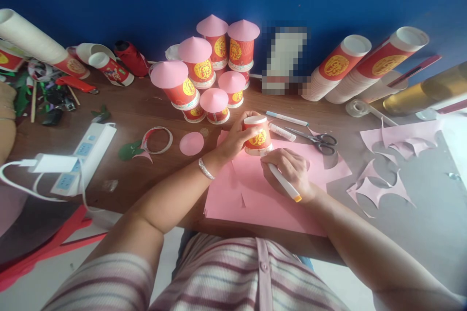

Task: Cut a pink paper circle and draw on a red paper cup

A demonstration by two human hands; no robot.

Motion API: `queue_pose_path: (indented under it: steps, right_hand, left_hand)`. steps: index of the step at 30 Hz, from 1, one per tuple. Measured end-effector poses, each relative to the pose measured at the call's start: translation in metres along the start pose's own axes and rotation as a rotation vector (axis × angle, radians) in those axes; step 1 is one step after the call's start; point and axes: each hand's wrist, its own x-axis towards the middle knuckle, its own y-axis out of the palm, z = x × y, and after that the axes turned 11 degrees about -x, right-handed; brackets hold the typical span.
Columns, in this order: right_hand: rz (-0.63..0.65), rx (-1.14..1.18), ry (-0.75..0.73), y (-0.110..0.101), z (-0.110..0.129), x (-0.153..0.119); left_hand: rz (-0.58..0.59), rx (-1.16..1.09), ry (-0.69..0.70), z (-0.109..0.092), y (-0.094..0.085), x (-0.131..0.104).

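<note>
My left hand [236, 140] is wrapped round the side of a red paper cup [258, 139] with a yellow emblem, which stands upside down over the pink paper sheets [233, 192]. In my right hand [288, 170] is a white marker [283, 182] with an orange end; its tip is at the cup's white rim, partly hidden by my fingers. Behind the cup lie a white marker with a teal end [287, 118], a glue stick [282, 132] and black-handled scissors [323, 142]. To the left is a pink paper disc [191, 144].
Several red cups with pink cone tops [214, 100] stand at the back. Stacked cups [341, 63] lean at the right, near pink scraps [379, 189]. On the left are a tape roll [157, 140] and a power strip [85, 155] with a white cable.
</note>
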Motion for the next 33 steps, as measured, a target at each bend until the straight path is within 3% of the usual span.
queue_pose_path:
  steps: [9, 33]
  right_hand:
    - [-0.032, 0.031, -0.028, -0.0073, 0.0021, 0.0065]
    - [-0.026, 0.002, -0.019, -0.0026, -0.0007, 0.0027]
  left_hand:
    - [0.002, -0.044, -0.004, 0.0016, 0.0000, 0.0013]
    - [-0.014, -0.007, -0.002, -0.0012, 0.0016, 0.0000]
